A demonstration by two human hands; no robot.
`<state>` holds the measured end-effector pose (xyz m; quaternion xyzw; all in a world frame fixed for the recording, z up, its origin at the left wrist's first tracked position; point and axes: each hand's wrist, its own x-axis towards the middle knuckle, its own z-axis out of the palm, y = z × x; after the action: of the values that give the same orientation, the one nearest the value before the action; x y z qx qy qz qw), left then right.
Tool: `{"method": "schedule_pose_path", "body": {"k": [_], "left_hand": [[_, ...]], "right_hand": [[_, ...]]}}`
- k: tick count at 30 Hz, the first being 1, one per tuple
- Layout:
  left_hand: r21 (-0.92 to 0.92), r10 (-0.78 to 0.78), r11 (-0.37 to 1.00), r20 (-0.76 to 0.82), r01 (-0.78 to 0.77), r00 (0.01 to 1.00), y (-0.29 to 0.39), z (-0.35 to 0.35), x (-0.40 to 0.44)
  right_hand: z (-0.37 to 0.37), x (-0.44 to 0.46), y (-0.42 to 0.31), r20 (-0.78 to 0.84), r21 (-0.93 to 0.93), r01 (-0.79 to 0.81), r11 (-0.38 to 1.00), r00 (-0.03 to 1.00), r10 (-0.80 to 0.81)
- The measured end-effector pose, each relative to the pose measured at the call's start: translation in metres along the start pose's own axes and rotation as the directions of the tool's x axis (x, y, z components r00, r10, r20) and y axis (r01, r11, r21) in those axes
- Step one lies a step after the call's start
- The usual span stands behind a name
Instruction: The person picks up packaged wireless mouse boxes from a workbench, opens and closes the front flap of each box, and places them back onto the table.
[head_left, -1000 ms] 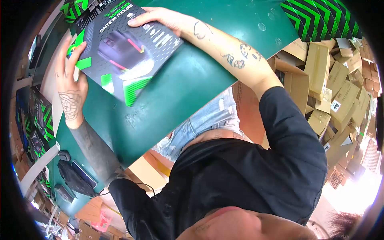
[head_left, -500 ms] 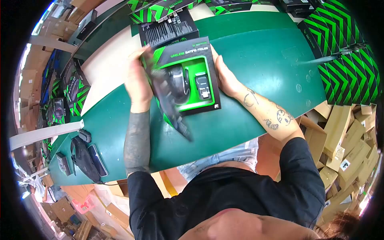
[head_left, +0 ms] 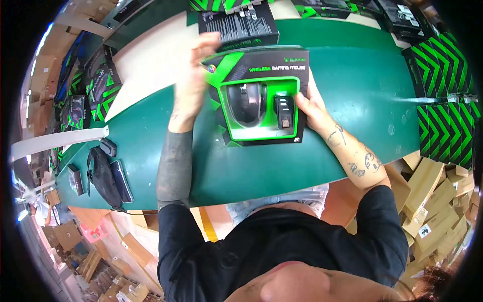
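Note:
A black and green gaming mouse box (head_left: 271,74) is held over the green table (head_left: 357,121), its window side facing up. Behind the window sit a dark mouse (head_left: 246,104) and a small black receiver (head_left: 285,111). My right hand (head_left: 315,108) grips the box's right edge, thumb on the front. Just off the box's left side is my left hand (head_left: 193,75), blurred, its fingers raised near the top left corner; whether it touches the box I cannot make out.
Another black box (head_left: 239,27) lies beyond the held one. Green-striped boxes (head_left: 445,131) are stacked at the right edge. A black pouch (head_left: 103,178) and a phone (head_left: 121,181) rest at the left. Cartons (head_left: 432,211) fill the lower right.
The box has gone from its printed side to its window side and moved right in view. The front flap that was swinging at its left is no longer seen open. My left hand has come off the flap.

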<state>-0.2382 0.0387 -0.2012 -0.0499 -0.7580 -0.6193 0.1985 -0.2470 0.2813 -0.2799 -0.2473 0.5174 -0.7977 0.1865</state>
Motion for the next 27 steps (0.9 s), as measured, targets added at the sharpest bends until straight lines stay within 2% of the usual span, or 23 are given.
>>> {"method": "schedule_pose_path", "body": {"k": [1, 2, 3, 4, 6, 7, 8, 9, 10, 12, 13, 14, 15, 17, 20, 21, 22, 24, 26, 27], "left_hand": [[-0.015, -0.148, 0.988, 0.16, 0.152, 0.976, -0.006, -0.007, -0.002], [0.0, -0.277, 0.957, 0.308, 0.291, 0.91, -0.016, -0.019, -0.003], [0.028, -0.348, 0.933, 0.329, 0.36, 0.878, -0.017, -0.031, 0.0], [0.051, -0.357, 0.934, 0.211, 0.355, 0.91, -0.014, -0.052, 0.008], [0.085, -0.376, 0.923, -0.017, 0.376, 0.927, -0.011, -0.109, 0.017], [0.245, -0.236, 0.922, -0.259, 0.3, 0.937, -0.011, -0.142, 0.021], [0.405, -0.042, 0.88, -0.454, 0.248, 0.89, -0.014, -0.174, 0.027], [0.741, 0.206, 0.6, -0.507, 0.301, 0.837, -0.019, -0.203, 0.022], [0.897, 0.451, 0.208, -0.442, 0.39, 0.775, -0.024, -0.217, 0.019], [0.763, 0.364, 0.637, -0.422, 0.109, 0.83, -0.023, -0.198, 0.03], [0.789, 0.413, 0.615, -0.321, -0.001, 0.852, -0.01, -0.157, 0.038], [0.831, 0.369, 0.548, -0.137, -0.096, 0.919, 0.008, -0.123, 0.048], [0.841, 0.52, 0.418, 0.089, -0.344, 0.85, 0.001, -0.097, 0.062], [0.82, 0.533, 0.316, 0.263, -0.478, 0.804, -0.004, -0.041, 0.087], [0.822, 0.447, 0.25, 0.371, -0.512, 0.814, -0.064, -0.01, 0.132], [0.818, 0.492, 0.246, 0.356, -0.52, 0.794, -0.066, -0.007, 0.14], [0.749, 0.62, 0.295, 0.322, -0.593, 0.716, -0.067, -0.009, 0.144], [0.735, 0.657, 0.397, 0.191, -0.55, 0.73, -0.02, -0.008, 0.125], [0.54, 0.704, 0.64, -0.126, -0.547, 0.699, 0.021, -0.003, 0.101], [0.282, 0.548, 0.831, -0.261, -0.48, 0.795, 0.035, -0.007, 0.088]], "right_hand": [[-0.005, -0.002, 0.003, 0.002, 0.038, -0.035, 0.999, 0.999, 0.035], [-0.005, 0.002, 0.006, -0.005, 0.1, -0.096, 0.99, 0.995, 0.097], [-0.006, 0.005, 0.009, -0.012, 0.162, -0.154, 0.975, 0.987, 0.158], [-0.016, 0.005, 0.012, 0.097, 0.202, -0.261, 0.944, 0.964, 0.246], [-0.006, 0.009, 0.001, 0.115, 0.063, -0.139, 0.988, 0.985, 0.131], [-0.005, 0.008, 0.003, 0.074, -0.015, -0.121, 0.993, 0.99, 0.122], [-0.007, 0.007, 0.008, 0.043, -0.056, -0.143, 0.988, 0.988, 0.145], [-0.007, 0.008, 0.013, 0.029, -0.081, -0.148, 0.986, 0.988, 0.15], [-0.005, 0.009, 0.013, 0.01, -0.109, -0.155, 0.982, 0.988, 0.157], [0.002, 0.02, 0.007, -0.071, -0.101, -0.172, 0.98, 0.984, 0.165], [0.004, 0.027, 0.006, -0.105, -0.109, -0.17, 0.979, 0.982, 0.158], [0.003, 0.032, 0.006, -0.137, -0.115, -0.171, 0.979, 0.978, 0.155], [0.002, 0.036, 0.006, -0.163, -0.081, -0.18, 0.98, 0.973, 0.165], [-0.003, 0.033, 0.011, -0.161, -0.106, -0.158, 0.982, 0.977, 0.14], [-0.007, 0.023, 0.014, -0.132, -0.12, -0.12, 0.985, 0.986, 0.104], [-0.01, 0.019, 0.013, -0.119, -0.124, -0.103, 0.987, 0.989, 0.089], [-0.013, 0.016, 0.011, -0.134, -0.112, -0.098, 0.989, 0.987, 0.083], [-0.018, 0.014, 0.011, -0.176, -0.072, -0.078, 0.994, 0.982, 0.064], [-0.019, 0.016, 0.006, -0.232, -0.018, -0.078, 0.997, 0.97, 0.072], [-0.016, 0.019, 0.004, -0.254, 0.025, -0.074, 0.997, 0.964, 0.078]]}}
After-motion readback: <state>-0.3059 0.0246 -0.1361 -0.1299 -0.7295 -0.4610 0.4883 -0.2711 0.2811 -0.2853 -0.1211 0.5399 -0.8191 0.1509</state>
